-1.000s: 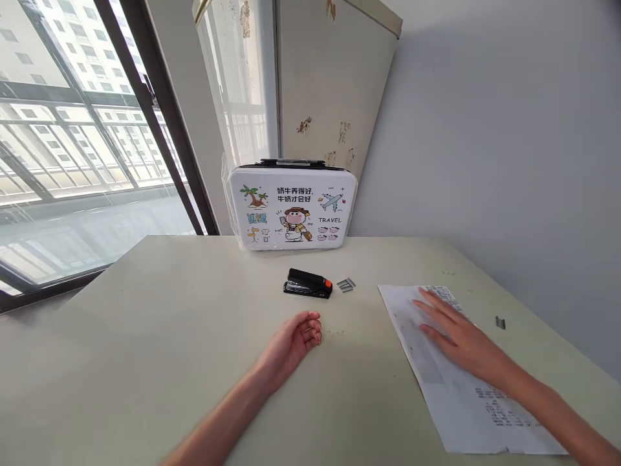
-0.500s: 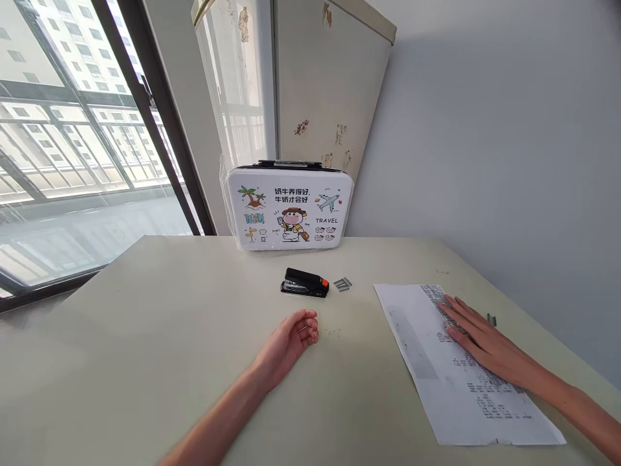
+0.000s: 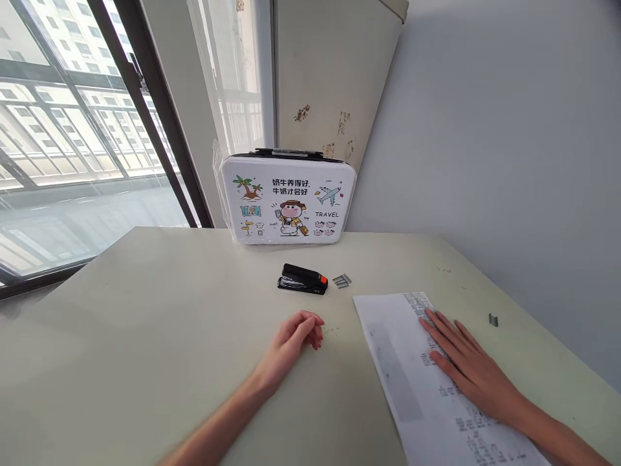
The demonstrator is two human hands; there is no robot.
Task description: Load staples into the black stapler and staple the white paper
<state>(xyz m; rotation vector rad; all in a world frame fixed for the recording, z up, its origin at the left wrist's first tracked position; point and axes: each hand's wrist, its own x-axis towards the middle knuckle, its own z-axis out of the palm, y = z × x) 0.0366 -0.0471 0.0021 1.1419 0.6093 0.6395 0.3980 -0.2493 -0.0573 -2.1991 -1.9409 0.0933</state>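
Note:
My right hand [image 3: 473, 375] lies flat on a printed sheet of paper [image 3: 383, 336], fingers stretched out over the text. My left hand [image 3: 297, 336] rests on the table to the left of the sheet, its fingers loosely curled in and the thumb against them, with nothing seen in it. Just beyond the left hand lies a black stapler [image 3: 303, 278] with an orange-red patch at its right end. Beside that end are several strips of staples [image 3: 342, 281].
A white case [image 3: 288, 200] with cartoon prints stands at the table's back edge, before a worn cabinet [image 3: 330, 77]. Another small grey staple piece [image 3: 493, 320] lies beyond the right hand. A wall borders the right side; a window [image 3: 87, 142] is at the left.
My right hand and the paper under it have slid left and nearer to me. My left hand has turned slightly, its thumb now over the curled fingers. The view has tilted down a little.

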